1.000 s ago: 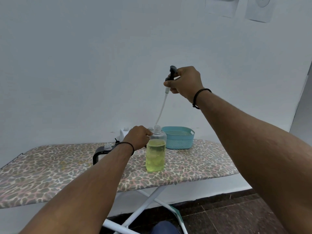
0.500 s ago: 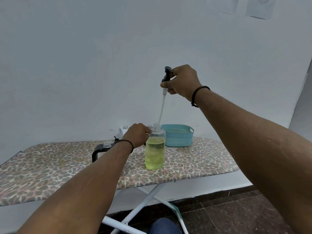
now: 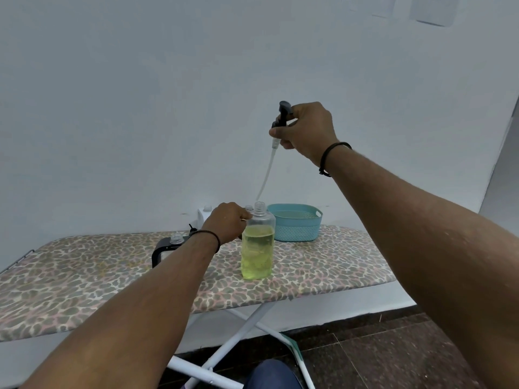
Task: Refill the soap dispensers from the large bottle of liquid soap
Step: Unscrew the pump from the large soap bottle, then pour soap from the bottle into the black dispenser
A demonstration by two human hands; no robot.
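A person's left hand (image 3: 229,221) grips the shoulder of one clear bottle (image 3: 257,245) of yellow-green soap, standing upright mid-tabletop (image 3: 84,273), its neck open. The right hand (image 3: 304,130) pinches one black pump (image 3: 281,115) high above it; the pump's tube (image 3: 266,175) slants down, its tip just above and left of the neck. One teal basket (image 3: 296,223) sits behind to the right. Further open bottle necks show left of the hand, partly hidden. No label or writing is readable.
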